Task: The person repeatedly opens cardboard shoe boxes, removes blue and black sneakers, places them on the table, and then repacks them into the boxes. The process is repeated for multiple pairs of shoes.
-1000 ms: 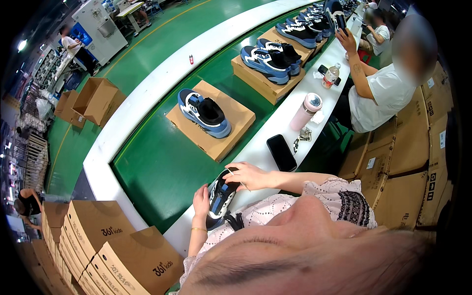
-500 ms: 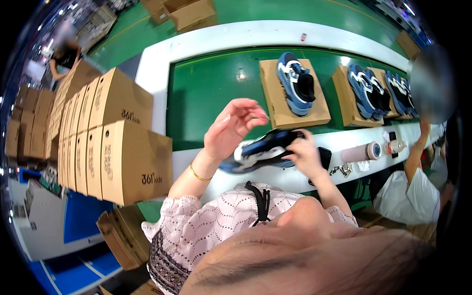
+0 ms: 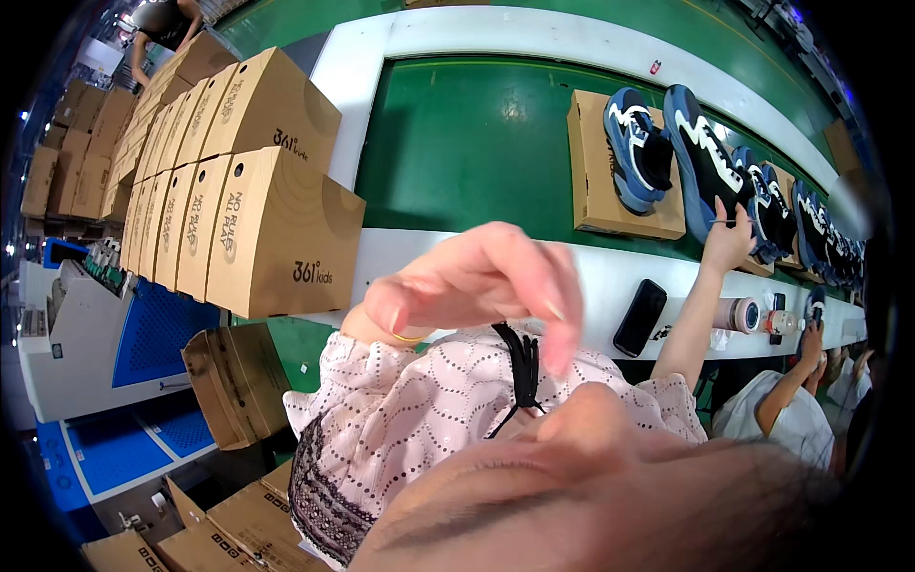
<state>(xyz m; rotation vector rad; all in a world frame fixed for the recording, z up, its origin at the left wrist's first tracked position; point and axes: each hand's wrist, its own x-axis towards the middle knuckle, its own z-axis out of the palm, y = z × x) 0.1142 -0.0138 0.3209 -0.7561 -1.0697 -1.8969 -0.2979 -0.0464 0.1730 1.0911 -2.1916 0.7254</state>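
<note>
My right hand (image 3: 729,236) reaches out to the right and grips the heel end of a blue, black and white sneaker (image 3: 701,157). That shoe is held just right of a matching sneaker (image 3: 633,153), which rests on a closed brown shoebox (image 3: 593,205). Close in front of my chest hovers my left hand (image 3: 486,281), its fingers bent and apart with nothing in them. Further right, more sneakers of the same kind (image 3: 770,212) stand in a row on boxes, partly covered by the held shoe and my right hand.
Brown shoeboxes (image 3: 305,234) are stacked at the left. On the white table edge (image 3: 600,276) lie a black phone (image 3: 640,317) and a pink cylindrical bottle (image 3: 739,315). A co-worker in a white shirt (image 3: 777,419) sits at the right. Open cartons (image 3: 238,386) stand lower left.
My right hand has carried the sneaker from in front of me to the right, beside the one on the box. My left hand has come nearer my chest, and the view has shifted.
</note>
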